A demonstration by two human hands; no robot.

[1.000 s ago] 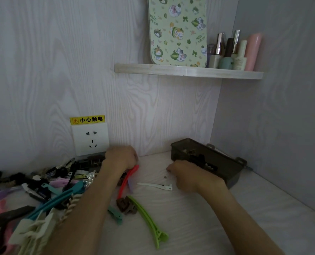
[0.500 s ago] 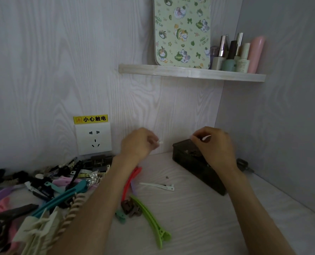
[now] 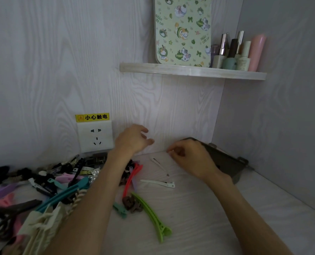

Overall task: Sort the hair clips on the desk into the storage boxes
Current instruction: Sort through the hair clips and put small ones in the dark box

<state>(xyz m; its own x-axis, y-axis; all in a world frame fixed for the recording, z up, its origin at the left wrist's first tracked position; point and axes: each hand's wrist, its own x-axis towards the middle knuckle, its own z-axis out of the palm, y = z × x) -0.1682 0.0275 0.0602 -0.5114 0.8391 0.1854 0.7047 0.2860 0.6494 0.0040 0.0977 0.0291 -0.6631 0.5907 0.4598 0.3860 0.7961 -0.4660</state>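
Just below the right hand [image 3: 188, 157] (loosely curled) lies a white clip [image 3: 160, 165].

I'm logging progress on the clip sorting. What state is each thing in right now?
left hand: raised above the desk, fingers loosely curled, holding nothing
right hand: fingers curled, contents unclear
dark storage box: open, on the desk
green clip: lying loose on the desk
white clip: lying flat, unsorted
clip pile: unsorted

left grip [image 3: 134, 139] loose, right grip [image 3: 189, 155] curled — both raised
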